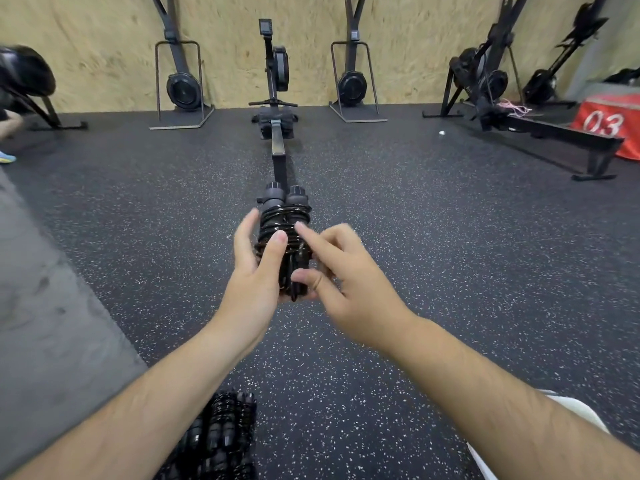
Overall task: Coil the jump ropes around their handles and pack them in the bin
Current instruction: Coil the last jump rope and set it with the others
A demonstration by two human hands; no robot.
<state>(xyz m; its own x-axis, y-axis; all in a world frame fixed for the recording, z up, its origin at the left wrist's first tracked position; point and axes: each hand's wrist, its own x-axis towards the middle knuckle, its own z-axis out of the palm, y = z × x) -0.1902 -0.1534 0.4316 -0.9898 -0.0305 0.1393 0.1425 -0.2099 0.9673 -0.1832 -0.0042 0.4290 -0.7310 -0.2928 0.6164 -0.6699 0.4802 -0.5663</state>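
A black jump rope [284, 216] is wound in tight coils around its two black handles, which lie side by side and point away from me. My left hand [254, 271] holds the bundle from the left, thumb pressed across the coils. My right hand [341, 268] is at the bundle's near end, thumb and a curled finger pinching the rope's loose end, index finger stretched over the coils. Several more coiled black ropes [221, 434] lie packed together low in view between my forearms; their container is hidden.
A rowing machine [275, 98] stretches ahead on the speckled black rubber floor [450, 237]. Ski-trainer stands [181, 84] line the plywood wall. Another rower [519, 123] and a red box marked 03 [609, 123] stand at the right. A person's foot [7, 155] shows at far left.
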